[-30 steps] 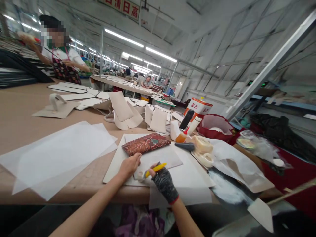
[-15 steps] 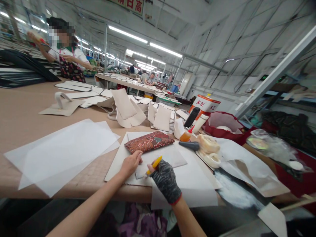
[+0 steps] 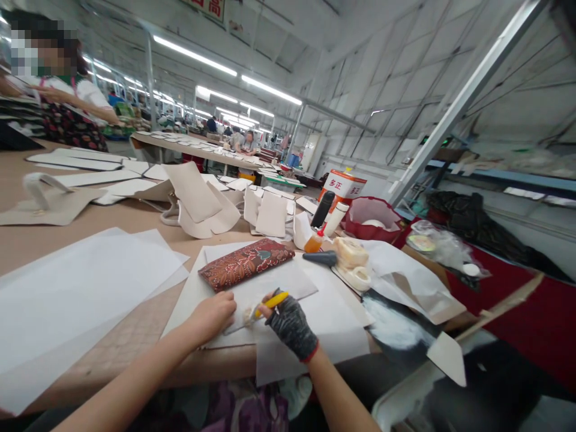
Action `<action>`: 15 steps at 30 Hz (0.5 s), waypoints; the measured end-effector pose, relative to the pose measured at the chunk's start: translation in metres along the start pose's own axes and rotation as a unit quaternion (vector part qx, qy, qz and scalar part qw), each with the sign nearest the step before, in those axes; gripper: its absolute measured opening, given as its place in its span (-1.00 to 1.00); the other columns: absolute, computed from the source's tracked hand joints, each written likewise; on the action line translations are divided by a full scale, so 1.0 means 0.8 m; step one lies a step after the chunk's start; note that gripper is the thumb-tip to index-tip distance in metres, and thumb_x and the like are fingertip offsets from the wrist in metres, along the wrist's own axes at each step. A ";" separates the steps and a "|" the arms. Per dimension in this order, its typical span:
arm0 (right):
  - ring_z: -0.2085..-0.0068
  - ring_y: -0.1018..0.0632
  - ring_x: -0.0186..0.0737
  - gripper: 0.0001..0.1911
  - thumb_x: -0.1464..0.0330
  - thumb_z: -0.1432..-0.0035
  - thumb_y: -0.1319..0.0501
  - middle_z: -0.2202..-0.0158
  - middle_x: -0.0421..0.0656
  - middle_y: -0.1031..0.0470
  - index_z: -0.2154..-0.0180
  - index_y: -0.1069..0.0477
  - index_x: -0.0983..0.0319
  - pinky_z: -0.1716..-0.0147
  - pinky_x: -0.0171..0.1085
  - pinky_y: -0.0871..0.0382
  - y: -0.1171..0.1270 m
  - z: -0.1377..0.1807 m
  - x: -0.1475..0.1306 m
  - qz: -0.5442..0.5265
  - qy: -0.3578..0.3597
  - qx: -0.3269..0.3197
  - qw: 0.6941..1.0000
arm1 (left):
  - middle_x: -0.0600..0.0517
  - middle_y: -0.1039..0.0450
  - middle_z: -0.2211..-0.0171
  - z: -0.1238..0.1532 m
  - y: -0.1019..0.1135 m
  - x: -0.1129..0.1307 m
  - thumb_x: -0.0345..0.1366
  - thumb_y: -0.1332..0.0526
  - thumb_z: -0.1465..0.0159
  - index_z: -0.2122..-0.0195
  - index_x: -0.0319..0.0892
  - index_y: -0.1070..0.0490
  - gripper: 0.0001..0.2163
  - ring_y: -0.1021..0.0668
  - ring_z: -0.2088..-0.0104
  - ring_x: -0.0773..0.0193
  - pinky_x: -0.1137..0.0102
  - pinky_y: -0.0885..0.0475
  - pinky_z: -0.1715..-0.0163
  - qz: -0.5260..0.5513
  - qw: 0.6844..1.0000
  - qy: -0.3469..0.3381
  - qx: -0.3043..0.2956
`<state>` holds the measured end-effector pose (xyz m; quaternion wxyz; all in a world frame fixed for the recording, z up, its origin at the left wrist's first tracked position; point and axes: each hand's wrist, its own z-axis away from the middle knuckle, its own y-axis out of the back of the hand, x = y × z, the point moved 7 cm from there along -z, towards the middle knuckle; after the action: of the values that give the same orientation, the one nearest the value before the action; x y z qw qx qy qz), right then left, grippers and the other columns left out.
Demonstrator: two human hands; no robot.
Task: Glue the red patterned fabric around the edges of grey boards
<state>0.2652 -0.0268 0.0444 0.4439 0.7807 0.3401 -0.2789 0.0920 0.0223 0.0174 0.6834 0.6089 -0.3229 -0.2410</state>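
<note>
A yellow-handled brush (image 3: 272,303) is gripped in my right hand (image 3: 291,324), which wears a dark grey fingerless glove with a red cuff. Its blurred, pale bristle end is down at a flat pale panel (image 3: 292,287), close to that panel's near left part. My bare left hand (image 3: 215,315) rests with curled fingers on the panel's left side; its fingertips are hidden, so I cannot tell if they pinch anything. Just beyond both hands lies a patterned brown-red pouch (image 3: 246,262). Beneath it all is a larger whitish board (image 3: 189,303).
Thin white sheets (image 3: 90,282) cover the left of the table. Pale cut pieces (image 3: 202,204) stand behind. To the right are an orange glue bottle (image 3: 314,241), a black bottle (image 3: 323,209), a masking tape roll (image 3: 360,278) and a red container (image 3: 373,219). A co-worker (image 3: 67,108) stands far left.
The view has turned to the right, so the scene sits further left. The brush handle now lies flatter, its bristle end near the panel. My left fingers look more curled.
</note>
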 end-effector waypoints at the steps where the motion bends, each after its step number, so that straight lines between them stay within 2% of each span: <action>1: 0.37 -0.55 -0.24 -0.77 0.18 -0.05 -0.17 0.40 -0.14 -0.53 0.36 -0.40 0.21 0.29 -0.28 -0.43 -0.002 -0.001 0.008 -0.017 -0.013 -0.008 1.000 | -0.10 -0.44 0.24 -0.001 -0.002 0.002 -0.41 -0.05 -0.17 0.36 -0.21 -0.45 -0.83 -0.47 0.18 0.13 0.34 -0.37 0.23 -0.016 1.000 0.006 -0.006; 3: 0.39 -0.55 -0.21 -0.76 0.18 -0.05 -0.14 0.43 -0.12 -0.53 0.39 -0.40 0.22 0.32 -0.25 -0.44 0.020 -0.009 0.035 -0.001 -0.052 0.024 0.998 | -0.11 -0.45 0.26 -0.001 -0.003 0.006 -0.46 0.00 -0.18 0.35 -0.23 -0.45 -0.78 -0.49 0.21 0.13 0.33 -0.38 0.27 -0.038 0.999 0.016 -0.007; 5: 0.39 -0.55 -0.15 -0.74 0.17 -0.03 -0.14 0.45 -0.08 -0.52 0.42 -0.40 0.23 0.31 -0.19 -0.44 0.058 -0.015 0.054 0.073 -0.074 0.086 0.991 | -0.12 -0.46 0.27 -0.002 -0.002 0.010 -0.52 0.05 -0.18 0.32 -0.24 -0.45 -0.73 -0.49 0.24 0.13 0.31 -0.38 0.29 -0.048 0.999 0.019 -0.004; 7: 0.36 -0.54 -0.11 -0.73 0.16 -0.03 -0.15 0.44 -0.05 -0.51 0.44 -0.41 0.24 0.25 -0.13 -0.42 0.080 -0.014 0.047 0.141 -0.054 0.128 0.980 | -0.13 -0.46 0.27 -0.003 -0.002 0.013 -0.55 0.07 -0.16 0.31 -0.25 -0.45 -0.70 -0.50 0.24 0.13 0.31 -0.38 0.29 -0.053 0.998 0.018 -0.005; 9: 0.33 -0.54 -0.13 -0.72 0.15 -0.05 -0.16 0.41 -0.07 -0.51 0.39 -0.42 0.25 0.21 -0.15 -0.41 0.068 -0.009 0.028 0.117 -0.021 0.108 0.987 | -0.13 -0.47 0.28 -0.006 -0.003 0.014 -0.56 0.06 -0.15 0.32 -0.27 -0.45 -0.70 -0.50 0.24 0.12 0.31 -0.37 0.28 -0.058 0.998 0.017 -0.009; 12: 0.34 -0.55 -0.20 -0.69 0.11 -0.05 -0.18 0.38 -0.11 -0.52 0.34 -0.40 0.23 0.26 -0.23 -0.44 0.023 0.000 0.014 -0.033 -0.019 0.018 0.999 | -0.13 -0.48 0.28 -0.009 -0.003 0.010 -0.55 0.04 -0.13 0.34 -0.26 -0.45 -0.72 -0.50 0.24 0.14 0.33 -0.36 0.27 -0.055 0.998 0.020 -0.003; 14: 0.39 -0.55 -0.19 -0.63 0.03 0.01 -0.18 0.43 -0.12 -0.52 0.40 -0.37 0.21 0.32 -0.23 -0.46 0.022 -0.002 0.030 -0.083 -0.057 0.025 0.995 | -0.12 -0.48 0.29 -0.009 -0.003 0.007 -0.54 0.02 -0.12 0.34 -0.25 -0.44 -0.75 -0.50 0.25 0.16 0.36 -0.35 0.27 -0.048 0.999 0.017 0.000; 15: 0.42 -0.54 -0.18 -0.61 -0.01 0.04 -0.18 0.46 -0.12 -0.51 0.43 -0.35 0.20 0.35 -0.22 -0.46 0.037 -0.004 0.045 -0.078 -0.076 0.057 0.992 | -0.12 -0.48 0.29 -0.009 -0.002 0.005 -0.53 0.02 -0.13 0.34 -0.25 -0.43 -0.76 -0.50 0.25 0.16 0.37 -0.35 0.28 -0.044 0.999 0.017 0.002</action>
<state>0.3109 -0.0247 0.0346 0.4000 0.7522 0.3488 -0.3906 0.1000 0.0238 0.0163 0.6763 0.6280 -0.2843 -0.2597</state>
